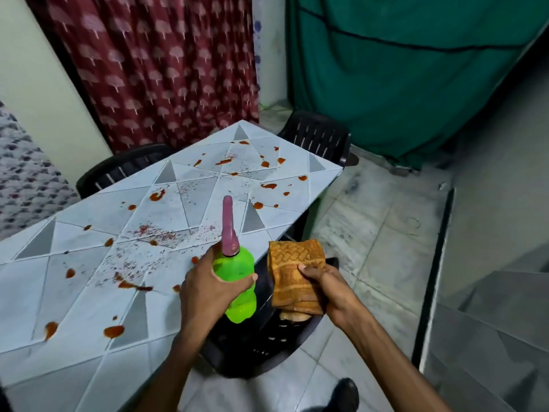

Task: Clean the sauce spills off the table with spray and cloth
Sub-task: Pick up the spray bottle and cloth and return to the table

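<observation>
Green plastic fills my left grip (208, 288): fingers and thumb curl round the spray bottle (239, 304), held at the near edge of the counter (89, 209), its pink nozzle (228, 227) pointing toward 12 o'clock. At the bottle's 3 o'clock, just beside it but not touching, my right grip (323, 288) pinches a folded orange cloth (292, 263), thumb pressed on its top. Red-orange sauce spills (113, 331) dot the pale, triangle-patterned counter from 7 o'clock to 1 o'clock, with fine specks among the larger blobs. A black plastic chair (261, 346) sits below both arms at 6 o'clock, against the counter's edge. Two more chairs stand at the counter's far side, at 10 and 1 o'clock. A maroon printed curtain (163, 69) hangs at 11 o'clock and a green curtain (401, 69) at 1 o'clock, above a grey tiled floor (371, 233).
</observation>
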The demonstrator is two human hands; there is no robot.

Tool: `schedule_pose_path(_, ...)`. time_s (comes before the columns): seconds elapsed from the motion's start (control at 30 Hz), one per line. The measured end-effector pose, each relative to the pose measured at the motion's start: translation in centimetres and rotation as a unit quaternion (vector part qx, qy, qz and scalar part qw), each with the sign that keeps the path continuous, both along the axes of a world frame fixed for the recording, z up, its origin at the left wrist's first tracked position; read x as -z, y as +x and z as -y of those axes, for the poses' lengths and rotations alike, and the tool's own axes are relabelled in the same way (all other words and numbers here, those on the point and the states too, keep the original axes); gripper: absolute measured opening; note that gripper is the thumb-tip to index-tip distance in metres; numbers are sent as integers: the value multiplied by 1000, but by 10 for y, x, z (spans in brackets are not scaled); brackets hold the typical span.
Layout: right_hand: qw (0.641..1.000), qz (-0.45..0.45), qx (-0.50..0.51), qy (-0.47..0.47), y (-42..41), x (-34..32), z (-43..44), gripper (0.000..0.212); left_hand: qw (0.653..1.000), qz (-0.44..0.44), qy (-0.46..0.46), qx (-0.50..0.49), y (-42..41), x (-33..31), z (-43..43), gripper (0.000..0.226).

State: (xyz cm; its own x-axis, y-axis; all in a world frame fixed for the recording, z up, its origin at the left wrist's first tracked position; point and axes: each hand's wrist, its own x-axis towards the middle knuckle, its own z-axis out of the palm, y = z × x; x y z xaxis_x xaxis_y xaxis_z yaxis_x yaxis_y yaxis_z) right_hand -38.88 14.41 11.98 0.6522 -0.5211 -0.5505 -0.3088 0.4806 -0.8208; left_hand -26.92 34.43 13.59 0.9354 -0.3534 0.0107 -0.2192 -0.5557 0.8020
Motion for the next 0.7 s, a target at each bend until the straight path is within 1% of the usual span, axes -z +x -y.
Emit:
schedule_pose_path(0.07, 1000, 3, -1, 1, 3, 2, 40, 20, 1000, 1, 1, -1, 2, 1, 39, 77)
schedule_pose_path(0.17, 1000, 8, -17, -7, 6, 3, 103, 15, 1000, 3, -23, -17, 7, 2, 98, 76)
schedule_pose_path(0.33, 998, 14, -55, -19, 16, -6, 215, 23, 997, 6, -57, -60, 11, 0, 203, 81)
schedule_pose_path(0.53, 994, 23, -102, -17, 49, -19, 326, 22, 988, 7, -97, -120, 13, -6, 302, 62)
schedule_pose_path(0.6, 993, 25, -112, -6, 70, -20, 356, 19, 985, 15, -93, -146, 18, -9, 329, 65)
schedule_pose_path(0.7, 991, 22, -134, -3, 103, -20, 391, 16, 983, -2, -79, -163, 34, -6, 367, 76)
